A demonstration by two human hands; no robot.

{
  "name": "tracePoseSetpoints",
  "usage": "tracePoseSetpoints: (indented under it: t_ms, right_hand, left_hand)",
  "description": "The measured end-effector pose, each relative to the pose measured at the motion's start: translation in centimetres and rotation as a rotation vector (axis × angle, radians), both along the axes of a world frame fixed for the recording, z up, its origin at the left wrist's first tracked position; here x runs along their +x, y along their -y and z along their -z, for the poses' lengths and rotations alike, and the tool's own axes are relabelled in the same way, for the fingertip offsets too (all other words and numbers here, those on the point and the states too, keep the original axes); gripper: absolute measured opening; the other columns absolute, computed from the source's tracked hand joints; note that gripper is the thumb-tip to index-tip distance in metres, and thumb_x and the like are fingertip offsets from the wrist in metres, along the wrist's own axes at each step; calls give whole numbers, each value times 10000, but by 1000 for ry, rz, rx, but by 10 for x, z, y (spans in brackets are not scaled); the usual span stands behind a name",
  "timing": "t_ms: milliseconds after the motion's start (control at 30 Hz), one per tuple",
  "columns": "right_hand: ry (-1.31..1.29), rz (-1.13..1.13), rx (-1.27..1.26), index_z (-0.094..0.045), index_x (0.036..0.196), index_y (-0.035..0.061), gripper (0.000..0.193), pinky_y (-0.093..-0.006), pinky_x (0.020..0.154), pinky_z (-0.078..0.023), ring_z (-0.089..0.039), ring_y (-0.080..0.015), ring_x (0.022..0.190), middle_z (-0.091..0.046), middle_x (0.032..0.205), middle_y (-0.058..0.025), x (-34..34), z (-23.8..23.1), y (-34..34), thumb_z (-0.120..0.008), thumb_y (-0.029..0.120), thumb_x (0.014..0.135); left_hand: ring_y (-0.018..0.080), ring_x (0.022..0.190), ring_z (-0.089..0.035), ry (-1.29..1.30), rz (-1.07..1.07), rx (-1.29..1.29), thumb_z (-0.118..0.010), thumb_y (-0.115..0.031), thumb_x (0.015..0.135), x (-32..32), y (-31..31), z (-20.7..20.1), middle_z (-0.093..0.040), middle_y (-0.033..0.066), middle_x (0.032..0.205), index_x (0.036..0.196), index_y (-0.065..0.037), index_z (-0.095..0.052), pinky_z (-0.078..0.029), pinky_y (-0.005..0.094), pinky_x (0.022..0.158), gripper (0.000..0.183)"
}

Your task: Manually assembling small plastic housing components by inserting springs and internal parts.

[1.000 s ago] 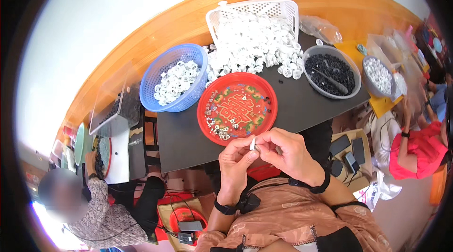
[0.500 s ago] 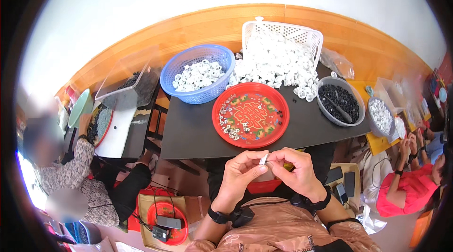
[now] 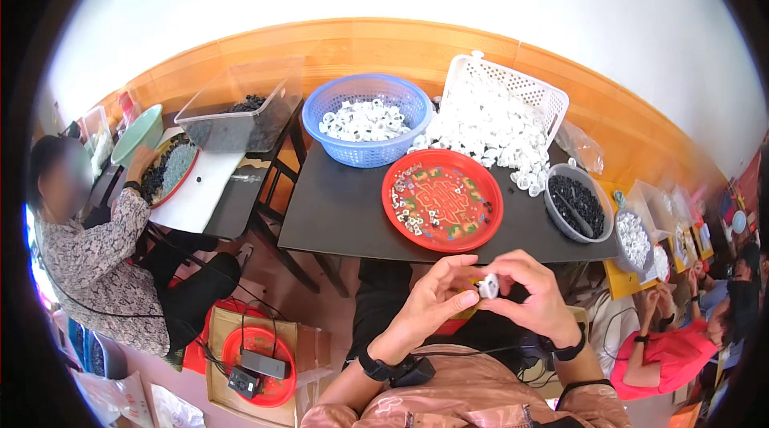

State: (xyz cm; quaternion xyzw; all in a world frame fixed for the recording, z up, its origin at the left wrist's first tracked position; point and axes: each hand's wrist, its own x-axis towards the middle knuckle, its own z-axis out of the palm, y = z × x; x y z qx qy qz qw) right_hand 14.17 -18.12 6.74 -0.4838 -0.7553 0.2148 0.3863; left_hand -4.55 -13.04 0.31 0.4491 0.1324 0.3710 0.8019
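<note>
Small assembly workshop, baskets [image 3: 366, 120] of plastic parts, workers at tables [image 3: 336, 212]

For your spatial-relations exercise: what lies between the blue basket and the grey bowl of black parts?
In the head view, the red tray sits between the blue basket and grey bowl.

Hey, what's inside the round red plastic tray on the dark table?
The round red plastic tray holds small white ring-shaped parts scattered along its left rim and a few tiny black pieces at its right. The gold pattern shows; nothing visibly covers the rest.
</note>
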Motion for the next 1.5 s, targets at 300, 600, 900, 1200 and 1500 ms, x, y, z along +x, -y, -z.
tracePoseSetpoints:
  t_ms: [300,600,900,1200,1500]
  right_hand:
    - [358,-322,-330,-630,1110,47,347,-279,620,-476,-607,-131,711,-644,819,-49,28,-34,-60,-735,194,813]
    - [-285,94,-50,-642,1032,-8,187,-179,550,-425,-537,-20,625,-659,818,-12,-23,-31,-92,-676,86,874]
    - [-471,495,-167,-657,901,35,84,-160,485,-380,-502,-14,555,-615,695,11,66,68,-37,-648,119,898]
    - [-576,412,-188,-644,954,51,148,-184,512,-390,-511,-28,609,-599,732,17,112,115,-55,-645,190,905]
    - [-634,439,-107,-658,936,23,149,-190,497,-383,-490,-33,571,-611,721,-7,122,126,-46,-657,164,890]
  left_hand:
    - [120,934,-595,-40,-364,49,-626,-124,918,-30,-10,5,-653,67,1085,1160,-41,-598,-465,277,845,258]
    - [123,909,-600,-56,-399,14,-624,-146,924,-36,-2,12,-658,74,1064,1115,-26,-614,-468,272,832,226]
    - [109,822,-578,-77,-534,7,-584,-84,918,-51,-12,0,-657,70,961,968,-26,-624,-451,252,754,86]
    - [174,690,-497,894,-473,22,-506,-75,905,-214,-17,-25,-482,24,757,1076,39,-580,-409,299,662,218]
    - [185,683,-519,611,-568,285,-520,-77,889,-204,-44,-23,-513,42,753,990,38,-581,-417,303,647,165]
